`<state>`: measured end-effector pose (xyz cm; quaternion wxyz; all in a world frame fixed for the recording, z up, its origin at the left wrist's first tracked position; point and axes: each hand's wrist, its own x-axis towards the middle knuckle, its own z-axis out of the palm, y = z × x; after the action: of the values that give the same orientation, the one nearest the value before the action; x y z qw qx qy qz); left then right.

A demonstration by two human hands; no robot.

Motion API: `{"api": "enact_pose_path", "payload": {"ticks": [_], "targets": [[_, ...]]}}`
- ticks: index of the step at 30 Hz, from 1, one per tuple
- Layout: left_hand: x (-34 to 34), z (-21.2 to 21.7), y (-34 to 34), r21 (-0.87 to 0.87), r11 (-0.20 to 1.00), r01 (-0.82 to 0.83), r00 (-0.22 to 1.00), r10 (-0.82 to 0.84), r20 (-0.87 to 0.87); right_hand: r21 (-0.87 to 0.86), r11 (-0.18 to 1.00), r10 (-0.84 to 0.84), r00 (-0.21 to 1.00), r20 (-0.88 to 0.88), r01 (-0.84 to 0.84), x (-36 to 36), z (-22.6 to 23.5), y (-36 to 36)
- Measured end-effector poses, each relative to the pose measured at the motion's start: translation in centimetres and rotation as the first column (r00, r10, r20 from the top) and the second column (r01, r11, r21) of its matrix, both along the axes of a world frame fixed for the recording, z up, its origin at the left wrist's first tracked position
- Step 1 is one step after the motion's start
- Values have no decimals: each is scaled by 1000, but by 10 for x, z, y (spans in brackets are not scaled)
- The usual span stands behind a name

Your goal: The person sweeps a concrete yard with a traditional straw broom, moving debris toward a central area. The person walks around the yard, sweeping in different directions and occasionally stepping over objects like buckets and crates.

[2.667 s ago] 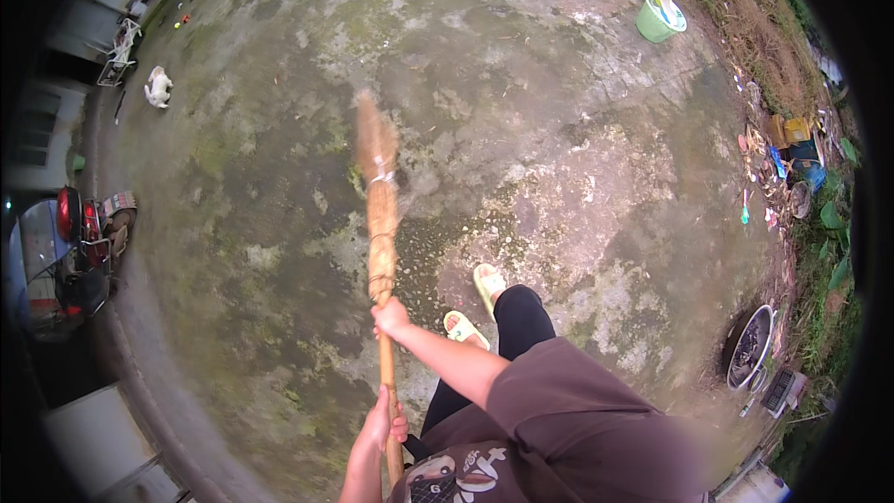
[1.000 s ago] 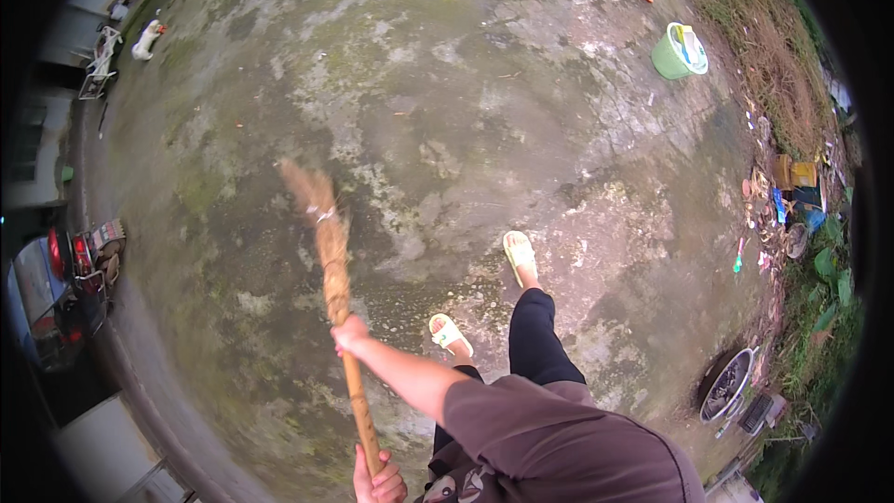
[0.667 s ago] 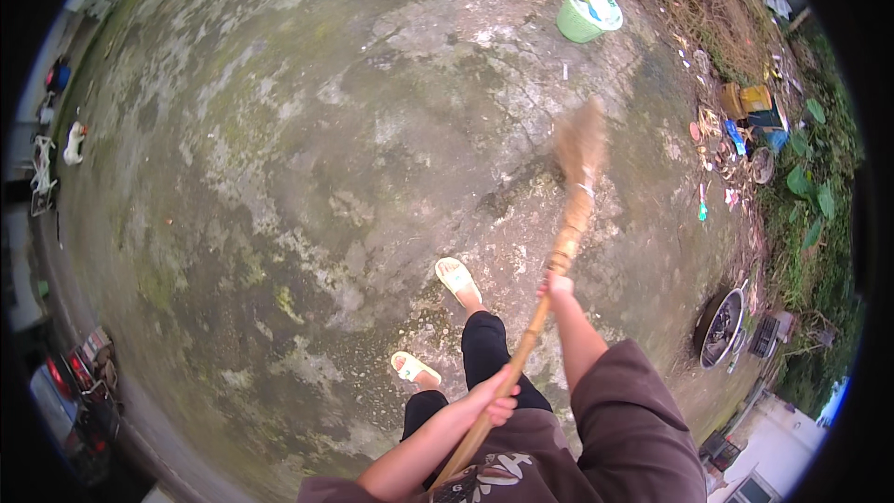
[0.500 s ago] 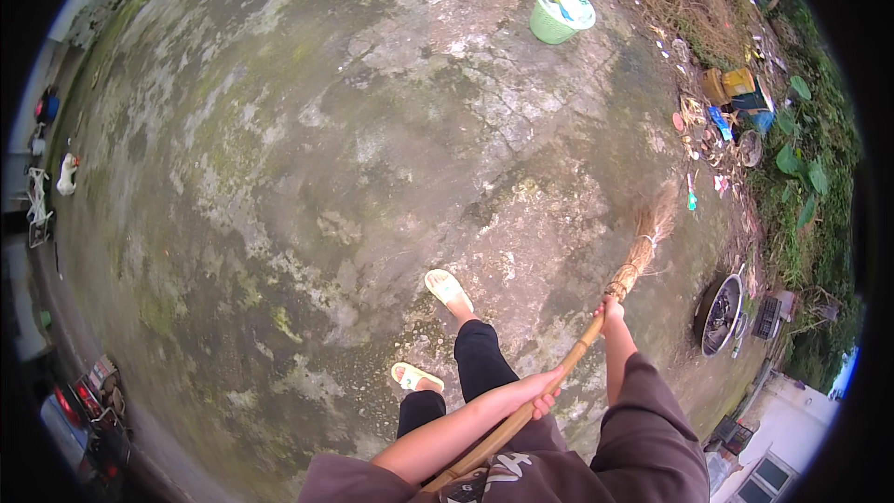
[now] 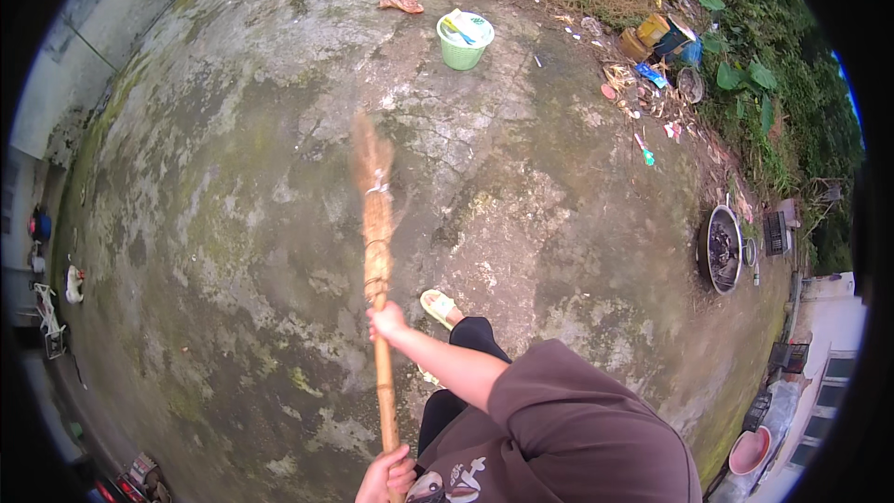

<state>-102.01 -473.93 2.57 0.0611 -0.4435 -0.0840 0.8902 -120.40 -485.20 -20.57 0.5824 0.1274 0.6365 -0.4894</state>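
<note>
A straw broom [image 5: 377,233] with a bamboo handle points away from me, its bristle end smeared by motion over the mossy concrete. My right hand [image 5: 386,320] is wrapped round the handle just below the bound straw. Lower down, close to my body, my left hand [image 5: 387,475] grips the same handle. My right arm reaches across in front of me, and my left forearm is mostly out of view. One pale yellow slipper [image 5: 436,307] shows on my foot to the right of the broom; the other is largely hidden.
A light green basket [image 5: 463,54] with a white lining stands ahead, beside a crumpled reddish bag [image 5: 401,2]. Litter and yellow containers [image 5: 644,35] lie along the weeds at far right. A large metal pan [image 5: 721,250] rests at right. Far left is a small white animal [image 5: 74,284].
The broom has swung from right to left across the ground, both hands staying on its handle. My view has turned somewhat, so the basket and pan appear shifted.
</note>
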Motion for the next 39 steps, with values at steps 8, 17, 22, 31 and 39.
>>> {"api": "enact_pose_path", "payload": {"ticks": [8,17,22,31,39], "targets": [[-31,25,-14,-25,985,-169,941,169,292,46,907,418,908,16,-418,49,24,-52],[-390,-46,-106,359,879,314,947,-265,-179,412,867,-183,947,-263,282,-417,-74,42],[-556,-60,-123,271,733,624,776,-538,-330,230,732,-546,755,-363,641,-627,1,107],[-684,-2,-164,187,283,941,337,-848,-409,-2,248,-950,243,-198,969,-660,60,164],[-805,-16,-185,-644,-647,408,-799,-595,91,30,-447,-881,-434,-190,894,-569,35,187]]}}
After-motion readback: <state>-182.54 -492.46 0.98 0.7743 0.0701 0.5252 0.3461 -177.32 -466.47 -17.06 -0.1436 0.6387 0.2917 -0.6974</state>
